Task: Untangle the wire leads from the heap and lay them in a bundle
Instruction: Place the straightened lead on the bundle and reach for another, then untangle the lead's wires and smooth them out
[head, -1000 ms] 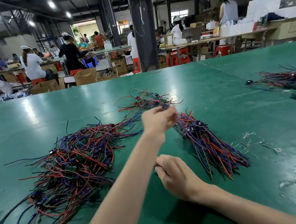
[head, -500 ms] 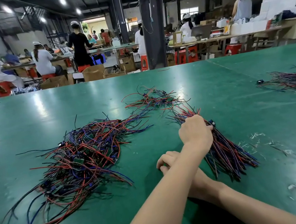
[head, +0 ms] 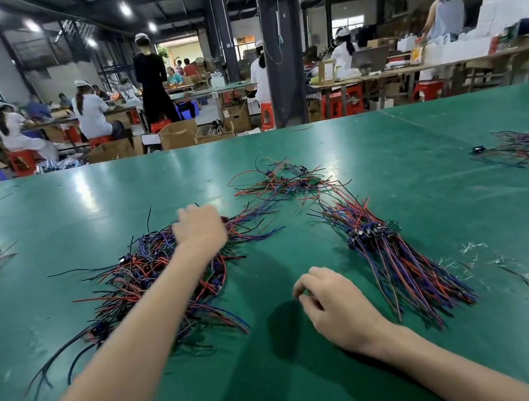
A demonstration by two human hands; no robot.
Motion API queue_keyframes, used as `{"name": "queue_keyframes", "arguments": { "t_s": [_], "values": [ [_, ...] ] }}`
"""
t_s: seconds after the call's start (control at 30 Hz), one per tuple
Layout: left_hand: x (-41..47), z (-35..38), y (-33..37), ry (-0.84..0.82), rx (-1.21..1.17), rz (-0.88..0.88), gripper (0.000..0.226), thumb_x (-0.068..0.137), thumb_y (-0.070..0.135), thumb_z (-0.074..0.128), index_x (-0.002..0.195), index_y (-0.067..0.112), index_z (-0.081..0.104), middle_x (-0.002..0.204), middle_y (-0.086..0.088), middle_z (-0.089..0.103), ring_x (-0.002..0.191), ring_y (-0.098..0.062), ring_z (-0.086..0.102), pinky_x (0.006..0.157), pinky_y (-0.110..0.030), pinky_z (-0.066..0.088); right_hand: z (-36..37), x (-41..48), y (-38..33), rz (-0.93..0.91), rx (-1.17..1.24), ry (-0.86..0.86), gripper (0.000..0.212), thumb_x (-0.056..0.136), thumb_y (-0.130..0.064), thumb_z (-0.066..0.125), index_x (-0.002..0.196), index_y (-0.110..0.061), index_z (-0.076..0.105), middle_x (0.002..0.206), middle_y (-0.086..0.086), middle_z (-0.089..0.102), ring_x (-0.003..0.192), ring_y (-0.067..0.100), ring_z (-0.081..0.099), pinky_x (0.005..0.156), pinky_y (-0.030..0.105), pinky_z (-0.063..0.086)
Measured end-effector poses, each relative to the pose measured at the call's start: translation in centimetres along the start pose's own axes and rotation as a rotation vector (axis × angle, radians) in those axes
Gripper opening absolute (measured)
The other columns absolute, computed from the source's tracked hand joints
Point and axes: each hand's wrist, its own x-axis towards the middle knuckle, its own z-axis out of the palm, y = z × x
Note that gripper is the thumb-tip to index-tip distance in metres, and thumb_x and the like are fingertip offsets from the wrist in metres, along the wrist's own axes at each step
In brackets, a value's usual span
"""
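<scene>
Left hand [head: 198,226] moved from bundle [head: 395,259] to heap [head: 137,279], grip unclear; right hand [head: 337,305] relaxed, empty.

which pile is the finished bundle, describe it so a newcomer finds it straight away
On the green table, find the right hand resting near the viewer. Just to its right lies the bundle of red, blue and black leads. Unlike the tangled heap under the left hand, its leads run parallel, with small dark parts lined up across them.
</scene>
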Motion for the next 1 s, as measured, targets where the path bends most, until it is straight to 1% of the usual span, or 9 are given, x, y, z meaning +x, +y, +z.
{"name": "queue_keyframes", "arguments": {
  "t_s": [0.13, 0.2, 0.3, 0.4, 0.53, 0.6, 0.7, 0.8, 1.0],
  "values": [
    [2.5, 1.9, -5.4, -0.11, 0.15, 0.053, 0.038, 0.091, 0.008, 0.042, 0.127, 0.016, 0.053, 0.128, -0.013, 0.052, 0.122, -0.031, 0.043, 0.101, -0.048, 0.038, -0.1, 0.0, -0.1, 0.0, -0.009, 0.008, 0.016, 0.093, -0.016, 0.046, 0.096, -0.014, 0.061, 0.095, 0.0, 0.055, 0.094, 0.02, 0.05, 0.084, 0.029, 0.039],
    [3.2, 2.4, -6.7, -0.074, 0.093, 0.088, 0.028, 0.094, 0.012, 0.047, 0.118, 0.019, 0.059, 0.123, -0.008, 0.059, 0.117, -0.029, 0.05, 0.099, -0.045, 0.041, -0.1, 0.0, 0.0, -0.004, -0.014, 0.005, 0.016, 0.093, -0.016, 0.046, 0.097, -0.014, 0.061, 0.095, 0.0, 0.055, 0.094, 0.02, 0.05, 0.084, 0.028, 0.038],
    [3.4, 2.8, -7.2, 0.028, -0.012, 0.111, 0.01, 0.093, 0.02, 0.058, 0.1, 0.015, 0.063, 0.109, -0.008, 0.066, 0.099, -0.028, 0.06, 0.086, -0.038, 0.048, -0.1, 0.0, 0.0, -0.014, -0.015, 0.004, 0.015, 0.093, -0.016, 0.047, 0.097, -0.014, 0.061, 0.09, -0.004, 0.05, 0.093, 0.018, 0.05, 0.082, 0.025, 0.035],
    [3.5, 2.6, -7.4, 0.203, -0.229, 0.07, 0.012, 0.096, 0.017, 0.053, 0.098, 0.009, 0.062, 0.101, -0.014, 0.066, 0.086, -0.029, 0.059, 0.074, -0.037, 0.048, -0.2, 0.1, 0.0, -0.016, -0.018, 0.005, 0.014, 0.093, -0.016, 0.048, 0.097, -0.014, 0.061, 0.087, -0.009, 0.043, 0.091, 0.017, 0.049, 0.08, 0.023, 0.033],
    [3.9, 0.2, -7.1, 0.524, -0.662, -0.018, 0.015, 0.1, 0.016, 0.043, 0.105, 0.006, 0.053, 0.09, -0.017, 0.066, 0.076, -0.03, 0.062, 0.07, -0.04, 0.049, -0.3, 0.2, -0.1, -0.011, 0.003, 0.005, 0.014, 0.093, -0.016, 0.048, 0.097, -0.014, 0.062, 0.087, -0.01, 0.043, 0.089, 0.016, 0.05, 0.079, 0.023, 0.034],
    [3.7, -1.4, -6.3, 0.561, -0.856, 0.02, 0.01, 0.101, 0.017, 0.043, 0.103, 0.01, 0.049, 0.087, -0.015, 0.067, 0.068, -0.026, 0.065, 0.066, -0.039, 0.053, -0.4, 0.2, -0.1, -0.002, 0.022, 0.004, 0.015, 0.093, -0.016, 0.048, 0.097, -0.014, 0.062, 0.087, -0.009, 0.046, 0.088, 0.016, 0.05, 0.08, 0.024, 0.037],
    [2.6, -3.3, -4.6, 0.473, -1.258, 0.058, 0.007, 0.101, 0.015, 0.042, 0.095, 0.015, 0.043, 0.085, -0.017, 0.068, 0.059, -0.019, 0.065, 0.06, -0.034, 0.054, -0.5, 0.2, -0.2, 0.036, 0.086, 0.019, 0.016, 0.092, -0.013, 0.05, 0.097, -0.013, 0.065, 0.084, -0.009, 0.049, 0.079, 0.011, 0.048, 0.077, 0.026, 0.041],
    [0.6, -4.0, -3.0, 0.292, -1.579, 0.047, 0.013, 0.103, 0.017, 0.039, 0.091, 0.021, 0.041, 0.078, -0.011, 0.071, 0.054, -0.013, 0.064, 0.059, -0.028, 0.055, -0.8, 0.3, -0.4, 0.08, 0.179, 0.04, 0.014, 0.09, -0.01, 0.052, 0.093, -0.012, 0.066, 0.076, -0.014, 0.047, 0.07, 0.005, 0.044, 0.074, 0.026, 0.043],
    [-3.7, -2.9, -0.1, -0.06, -1.831, 0.107, 0.009, 0.103, 0.02, 0.036, 0.097, 0.016, 0.042, 0.081, -0.011, 0.074, 0.059, -0.014, 0.064, 0.059, -0.027, 0.056, -1.3, 0.3, -0.7, 0.173, 0.362, 0.153, 0.011, 0.091, -0.008, 0.056, 0.094, -0.01, 0.067, 0.076, -0.008, 0.058, 0.067, -0.001, 0.049, 0.066, 0.012, 0.037]
  ]
}}
